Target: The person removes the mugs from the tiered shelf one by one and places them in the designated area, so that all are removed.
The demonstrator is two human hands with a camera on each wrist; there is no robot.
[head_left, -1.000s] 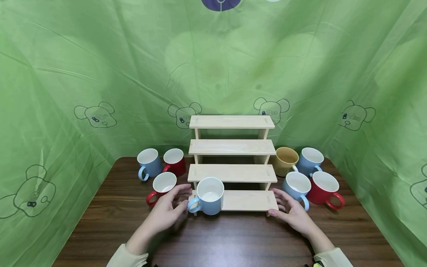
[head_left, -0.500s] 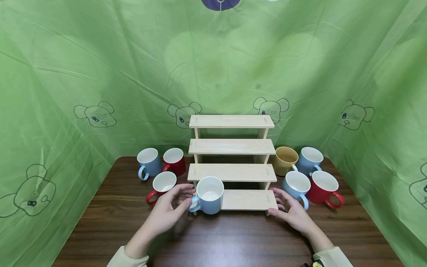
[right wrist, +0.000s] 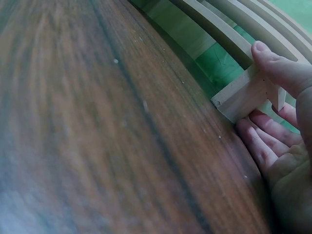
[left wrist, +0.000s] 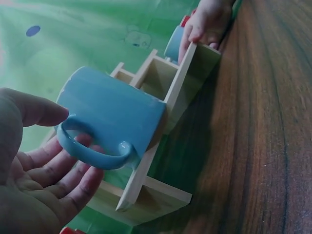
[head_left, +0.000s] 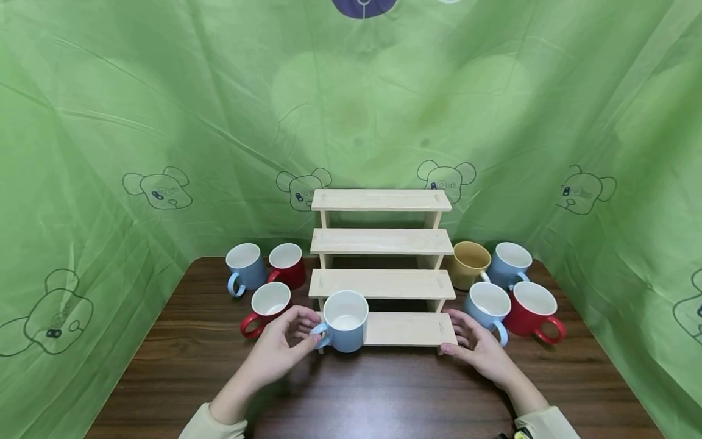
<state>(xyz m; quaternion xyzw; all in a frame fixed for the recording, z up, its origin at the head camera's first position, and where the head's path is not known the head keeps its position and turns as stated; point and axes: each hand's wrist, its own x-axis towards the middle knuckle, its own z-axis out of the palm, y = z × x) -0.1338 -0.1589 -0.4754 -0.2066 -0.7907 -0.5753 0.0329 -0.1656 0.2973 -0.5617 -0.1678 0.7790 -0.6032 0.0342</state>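
Observation:
A light-blue mug (head_left: 345, 323) with a white inside stands upright at the left end of the lowest board of a wooden step shelf (head_left: 408, 329). Its handle points left, toward my left hand (head_left: 282, 344). The thumb tip is right at the handle (left wrist: 92, 158), and the loosely bent fingers lie behind it, partly visible through the loop in the left wrist view. At the board's other end, my right hand (head_left: 477, 347) holds the shelf corner. In the right wrist view its thumb (right wrist: 265, 53) presses the board's front edge, with the fingers round the side piece.
Left of the shelf stand a blue mug (head_left: 245, 268) and two red mugs (head_left: 293, 271). To its right are a yellow mug (head_left: 463, 274), two blue mugs (head_left: 485, 314) and a red mug (head_left: 523, 317). A green curtain (head_left: 351, 110) hangs behind the wooden table (head_left: 378, 396).
The mug's handle has turned slightly toward the back and right, with my left thumb following it. The mug body and my right hand have stayed in place.

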